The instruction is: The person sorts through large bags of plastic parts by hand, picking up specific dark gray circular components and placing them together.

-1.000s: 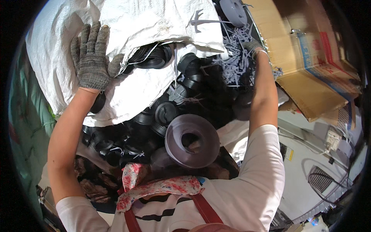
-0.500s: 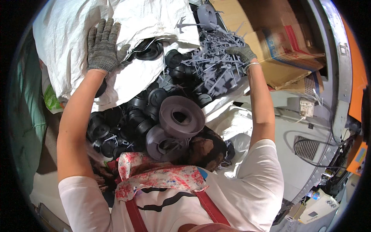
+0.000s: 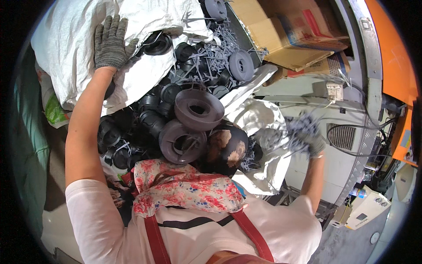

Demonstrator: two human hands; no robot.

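Observation:
My left hand, in a grey knit glove, lies flat with spread fingers on a large white woven sack. Beside it, black round plastic parts show at the sack's opening. My right hand, gloved too, is at the right, smeared by motion, with a bunch of grey plastic sprues in its grip. The bunch hangs over the edge of a second white sack. More loose sprues lie on the heap at the back.
Before me are piled black plastic parts, with two large grey flanged rings on top. A smaller grey ring lies farther back. Cardboard boxes stand at the back right. A cable loops along the grey machine panel.
My right hand has come from the sprue heap toward me and to the right, carrying a bunch of sprues. The heap is smaller, baring a grey ring. My left hand stays on the sack.

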